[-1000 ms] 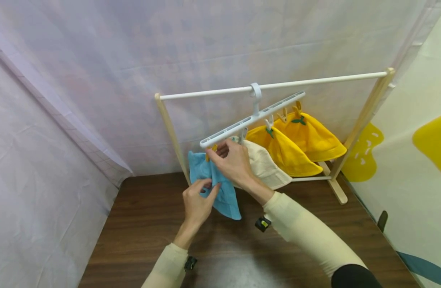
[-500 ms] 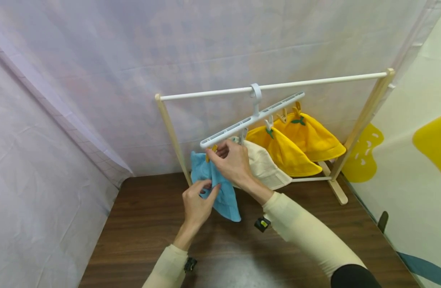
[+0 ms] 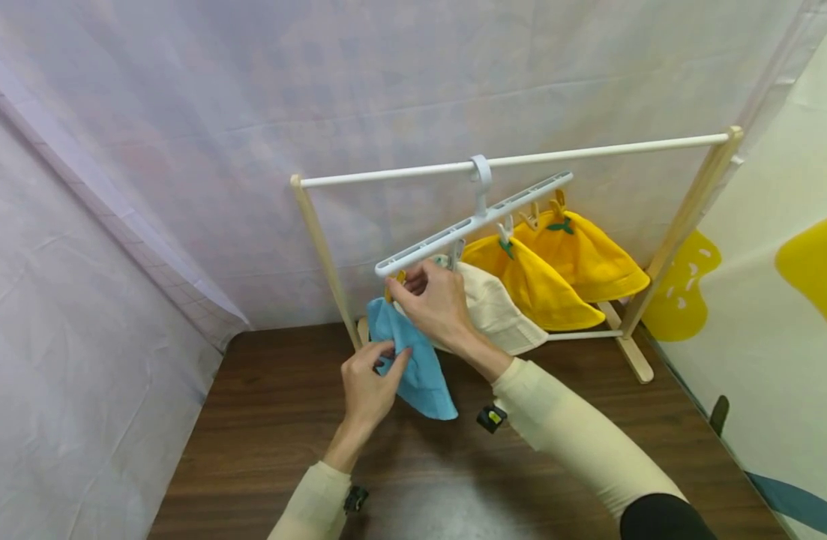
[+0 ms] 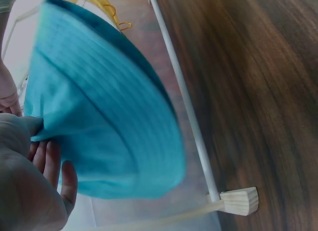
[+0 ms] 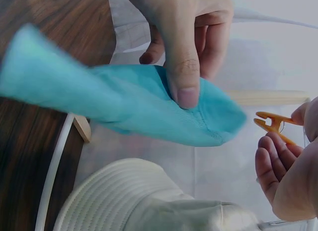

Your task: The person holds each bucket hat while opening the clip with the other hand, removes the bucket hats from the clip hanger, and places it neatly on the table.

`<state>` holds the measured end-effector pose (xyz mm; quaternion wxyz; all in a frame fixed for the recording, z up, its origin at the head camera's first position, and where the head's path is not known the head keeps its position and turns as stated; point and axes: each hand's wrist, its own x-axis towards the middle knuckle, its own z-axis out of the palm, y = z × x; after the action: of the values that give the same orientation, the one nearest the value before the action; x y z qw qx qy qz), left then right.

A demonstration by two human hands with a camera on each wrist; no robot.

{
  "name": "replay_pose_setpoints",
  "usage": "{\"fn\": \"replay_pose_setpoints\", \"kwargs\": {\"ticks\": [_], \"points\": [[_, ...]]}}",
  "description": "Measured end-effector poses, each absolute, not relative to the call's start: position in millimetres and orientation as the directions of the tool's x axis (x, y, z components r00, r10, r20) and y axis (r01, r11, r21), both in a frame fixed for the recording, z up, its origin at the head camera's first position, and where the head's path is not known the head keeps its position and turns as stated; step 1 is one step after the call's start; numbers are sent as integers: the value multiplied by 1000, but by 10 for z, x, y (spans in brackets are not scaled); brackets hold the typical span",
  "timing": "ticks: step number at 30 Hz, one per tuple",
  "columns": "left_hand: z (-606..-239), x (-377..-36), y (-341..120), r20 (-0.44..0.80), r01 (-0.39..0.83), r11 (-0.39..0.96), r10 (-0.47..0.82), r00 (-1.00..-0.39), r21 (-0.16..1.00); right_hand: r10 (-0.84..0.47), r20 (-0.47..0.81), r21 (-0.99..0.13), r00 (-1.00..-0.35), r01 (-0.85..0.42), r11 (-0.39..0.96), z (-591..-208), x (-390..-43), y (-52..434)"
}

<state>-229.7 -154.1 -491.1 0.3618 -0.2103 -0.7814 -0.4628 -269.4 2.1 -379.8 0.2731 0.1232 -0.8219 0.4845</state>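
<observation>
Left hand (image 3: 369,375) pinches the blue hat (image 3: 413,364) above the desk (image 3: 265,420). Right hand (image 3: 435,300) pinches the orange clip (image 3: 394,280) under the white hanger (image 3: 467,223), just above the hat. Behind hang the cream hat (image 3: 497,311) and two yellow hats (image 3: 555,270).

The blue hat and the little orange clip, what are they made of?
The blue hat looks like soft woven cloth, probably cotton: it folds in the left hand and shows fine stitched ridges. The orange clip looks like hard, smooth plastic: thin, stiff prongs with a slight shine. It sits by the right hand, under the white hanger, which also looks like plastic.
</observation>
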Motion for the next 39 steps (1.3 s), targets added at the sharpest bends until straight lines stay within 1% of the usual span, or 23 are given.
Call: {"fn": "replay_pose_setpoints", "kwargs": {"ticks": [10,17,24,28,33,35,38,39], "points": [[-4983,-2293,-1566,776,672,496,-7,-631,551,46,587,-712,-808,-489,503,-3800,-2699,41],[-4982,-2281,-1588,770,661,501,-16,-638,558,43,624,-696,-780,-529,486,-3932,-2827,78],[-5001,-2259,-1614,787,664,529,-12,-616,528,50,613,-703,-789,-515,490,-4015,-2923,96],[-5031,-2251,-1627,795,671,527,-14,-606,521,53,619,-695,-784,-514,503,-3968,-2869,82],[-5063,-2237,-1637,802,679,521,-18,-598,517,51,652,-658,-756,-532,533,-3882,-2776,63],[-5070,-2228,-1637,801,679,518,-20,-598,520,49,664,-648,-746,-541,536,-3878,-2778,57],[-5079,-2217,-1634,801,681,514,-20,-598,522,48,661,-648,-749,-537,540,-3839,-2754,45],[-5082,-2216,-1633,800,682,511,-21,-599,524,52,663,-647,-747,-537,542,-3889,-2811,53]]}}
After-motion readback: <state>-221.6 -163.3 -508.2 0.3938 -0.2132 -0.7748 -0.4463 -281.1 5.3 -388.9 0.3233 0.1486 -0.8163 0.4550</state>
